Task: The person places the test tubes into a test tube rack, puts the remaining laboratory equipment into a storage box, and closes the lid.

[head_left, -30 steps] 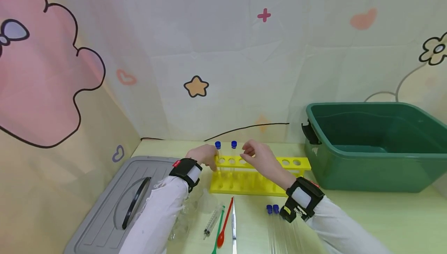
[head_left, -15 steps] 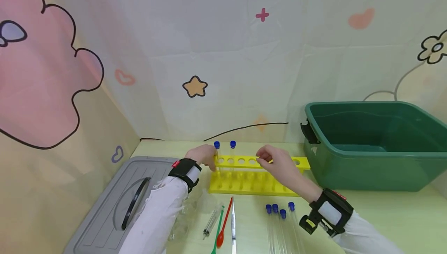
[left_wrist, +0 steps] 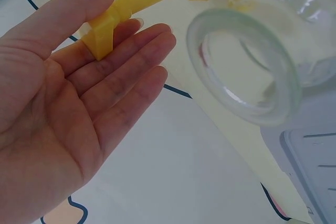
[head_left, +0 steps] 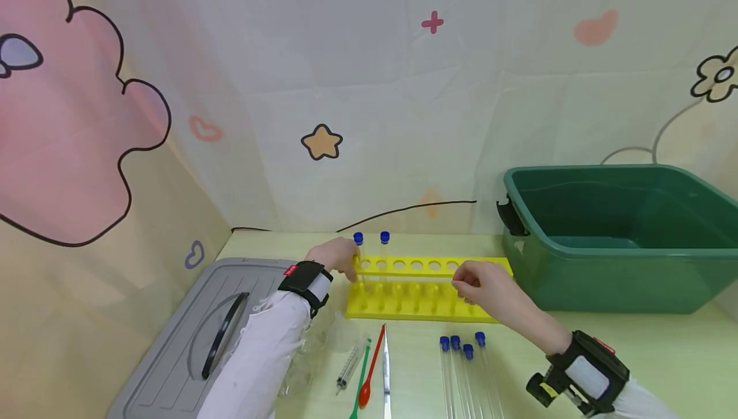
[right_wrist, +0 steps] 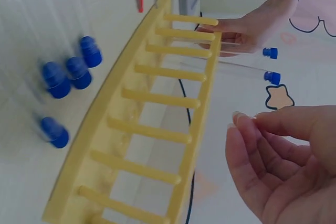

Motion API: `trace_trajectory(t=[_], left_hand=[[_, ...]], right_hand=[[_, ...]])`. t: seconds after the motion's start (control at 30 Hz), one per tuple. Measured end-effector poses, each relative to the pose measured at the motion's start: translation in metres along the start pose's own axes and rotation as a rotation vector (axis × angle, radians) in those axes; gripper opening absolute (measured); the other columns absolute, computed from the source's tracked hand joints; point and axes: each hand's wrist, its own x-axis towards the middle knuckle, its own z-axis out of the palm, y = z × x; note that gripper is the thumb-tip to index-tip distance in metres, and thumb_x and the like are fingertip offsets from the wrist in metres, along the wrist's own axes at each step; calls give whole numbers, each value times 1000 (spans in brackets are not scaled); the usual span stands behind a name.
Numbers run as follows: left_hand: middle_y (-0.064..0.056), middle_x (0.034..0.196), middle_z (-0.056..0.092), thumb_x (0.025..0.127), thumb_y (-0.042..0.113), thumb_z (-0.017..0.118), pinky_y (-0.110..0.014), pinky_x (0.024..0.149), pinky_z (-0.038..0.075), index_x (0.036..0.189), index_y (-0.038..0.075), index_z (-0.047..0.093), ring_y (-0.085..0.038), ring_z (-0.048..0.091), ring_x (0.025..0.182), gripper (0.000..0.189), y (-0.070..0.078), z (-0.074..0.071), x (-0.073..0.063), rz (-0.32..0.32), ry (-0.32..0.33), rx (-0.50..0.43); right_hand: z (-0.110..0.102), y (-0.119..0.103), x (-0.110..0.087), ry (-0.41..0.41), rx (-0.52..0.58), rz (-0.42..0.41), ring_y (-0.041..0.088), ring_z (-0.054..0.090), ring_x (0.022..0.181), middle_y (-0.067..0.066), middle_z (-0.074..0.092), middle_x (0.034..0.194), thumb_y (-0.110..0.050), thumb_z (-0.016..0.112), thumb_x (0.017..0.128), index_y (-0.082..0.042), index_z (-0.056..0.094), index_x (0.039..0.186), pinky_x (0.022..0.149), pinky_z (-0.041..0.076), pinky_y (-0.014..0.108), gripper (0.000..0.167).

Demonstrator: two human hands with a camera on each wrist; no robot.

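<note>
A yellow test tube rack point(head_left: 423, 312) stands across the table, with two blue-capped test tubes point(head_left: 384, 238) upright in its left holes. My left hand point(head_left: 332, 256) grips the rack's left end; in the left wrist view the thumb lies over the yellow end piece point(left_wrist: 100, 38) and the fingers pass behind it. Over the front right of the rack hovers my right hand point(head_left: 490, 287), its fingers loosely curled with nothing between them. The right wrist view has this same hand point(right_wrist: 294, 156) beside the rack's top bar, thumb and fingertips close together.
Several capped test tubes point(head_left: 468, 353) lie in front of the rack. Left of them are a scalpel-like metal tool point(head_left: 387, 374), a red spoon point(head_left: 364, 395), a green stick point(head_left: 362, 377), a syringe point(head_left: 349, 368) and clear glassware point(left_wrist: 197, 38). A green bin point(head_left: 599, 284) stands right, a grey lid point(head_left: 173, 355) left.
My right hand has moved right and toward the front along the rack, uncovering its holes and the loose tubes' caps. The left hand keeps its grip on the rack's end.
</note>
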Motion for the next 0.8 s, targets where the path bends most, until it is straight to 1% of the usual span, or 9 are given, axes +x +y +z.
trace_trajectory(t=[0.2,0.3,0.43,0.6,0.73,0.8], left_hand=[[-2,75,56,71,21,79,-32,62,43,104,9,63,-21,56,76,39,0,0,1,-10,-6,-29],[-3,76,56,71,20,79,-32,62,43,106,9,62,-23,58,80,40,0,0,1,-12,-10,-40],[-3,75,55,71,20,78,-32,62,43,104,9,63,-22,57,78,38,0,1,1,-13,-12,-32],[-3,74,56,72,21,78,-31,61,42,101,9,63,-19,55,73,35,1,-1,-1,-2,-13,-7],[-3,75,56,72,21,77,-31,62,42,103,9,62,-21,57,77,37,1,-2,-2,-11,-16,-7],[-3,74,56,72,22,77,-31,61,42,103,9,62,-22,57,78,37,1,-2,-1,-15,-17,-3]], right_hand=[[1,15,-11,-80,-48,115,16,46,53,4,50,62,-3,60,85,0,58,83,50,43,28,4],[3,23,-15,-131,-91,183,15,45,50,4,49,58,-5,63,83,-2,56,79,49,40,28,9],[8,35,-20,-209,-153,252,14,43,44,3,48,52,-8,66,81,-4,53,72,47,38,27,17],[14,46,-26,-298,-216,302,12,41,41,1,44,49,-13,70,79,-5,51,66,44,36,24,24],[18,53,-28,-364,-248,323,11,39,40,0,42,48,-18,72,77,-6,52,66,43,36,22,26],[21,56,-29,-370,-247,319,10,38,39,-1,41,47,-17,73,76,-6,52,64,42,36,22,26]])
